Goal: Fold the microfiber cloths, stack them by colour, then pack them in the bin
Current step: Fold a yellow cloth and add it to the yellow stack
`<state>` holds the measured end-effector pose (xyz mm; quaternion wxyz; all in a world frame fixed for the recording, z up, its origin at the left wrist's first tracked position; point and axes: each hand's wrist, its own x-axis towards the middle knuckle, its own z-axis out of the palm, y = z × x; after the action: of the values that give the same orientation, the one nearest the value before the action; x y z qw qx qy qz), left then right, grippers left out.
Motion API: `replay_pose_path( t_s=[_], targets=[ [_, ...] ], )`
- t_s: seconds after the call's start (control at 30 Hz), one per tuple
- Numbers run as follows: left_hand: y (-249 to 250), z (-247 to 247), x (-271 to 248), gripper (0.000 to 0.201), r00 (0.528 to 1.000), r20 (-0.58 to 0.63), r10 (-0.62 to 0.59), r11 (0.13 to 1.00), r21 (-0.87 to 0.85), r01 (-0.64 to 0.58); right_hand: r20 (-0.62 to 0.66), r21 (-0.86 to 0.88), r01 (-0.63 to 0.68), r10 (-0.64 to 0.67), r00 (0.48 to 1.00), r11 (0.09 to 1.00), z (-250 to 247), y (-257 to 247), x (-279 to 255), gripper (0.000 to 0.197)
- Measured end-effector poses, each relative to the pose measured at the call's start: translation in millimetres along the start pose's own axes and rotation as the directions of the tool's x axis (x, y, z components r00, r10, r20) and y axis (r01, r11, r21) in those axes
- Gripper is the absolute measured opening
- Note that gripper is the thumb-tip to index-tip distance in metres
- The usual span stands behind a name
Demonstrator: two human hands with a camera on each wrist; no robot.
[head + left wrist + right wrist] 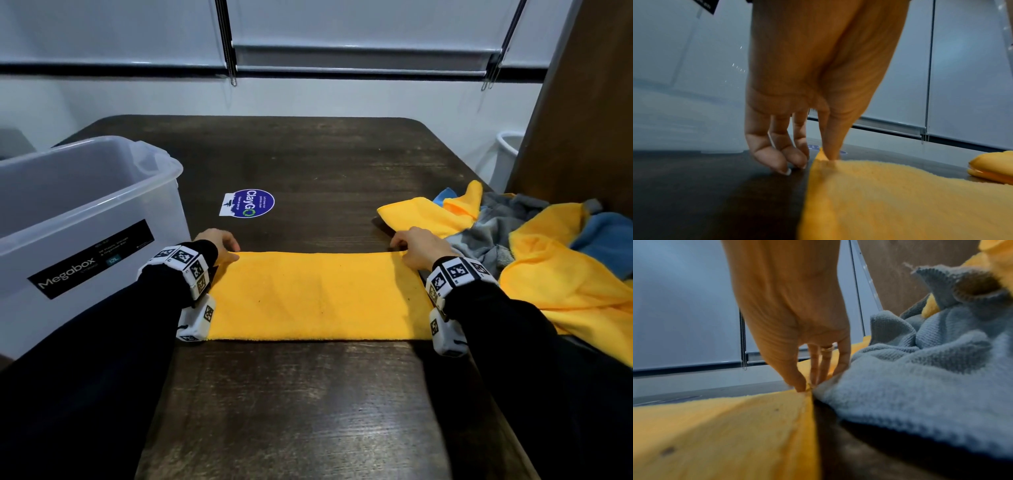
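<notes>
Head view: folded yellow cloth (pixel 317 296) flat on table (pixel 301 404), between bin (pixel 85 192) and cloth pile (pixel 534 240).
Left wrist: my left hand (pixel 807 91) pinches its far left corner.
Right wrist: my right hand (pixel 791 318) pinches its far right corner.

Yellow cloth (pixel 315 294) on dark brown table (pixel 308 411); yellow, grey, blue pile (pixel 534 240).

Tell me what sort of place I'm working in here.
Probably a shared office or pantry room: a dark wooden table bearing a "ClayGo" clean-as-you-go sticker, roller blinds behind, and a waste bin on the floor.
</notes>
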<state>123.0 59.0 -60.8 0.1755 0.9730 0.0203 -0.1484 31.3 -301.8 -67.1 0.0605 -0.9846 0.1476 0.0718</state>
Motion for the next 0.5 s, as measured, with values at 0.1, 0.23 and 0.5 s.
replay_pose_path(
  t_s=[0.1,0.23,0.5],
  targets=[
    [0,1,-4,0.016,0.999,0.027,0.037,0.999,-0.015,-0.036,0.103,0.002,0.006,-0.006,0.995,1.000,-3,1,-2,0.022],
    [-2,-1,-5,0.021,0.989,-0.017,0.148,0.983,-0.107,-0.149,0.161,0.041,0.006,-0.012,0.987,0.999,-6,2,-2,0.024],
    [-10,-10,-10,0.024,0.990,-0.102,-0.099,0.964,-0.257,0.070,0.152,0.284,-0.248,0.212,0.965,0.926,-8,19,-3,0.024]
  ],
)
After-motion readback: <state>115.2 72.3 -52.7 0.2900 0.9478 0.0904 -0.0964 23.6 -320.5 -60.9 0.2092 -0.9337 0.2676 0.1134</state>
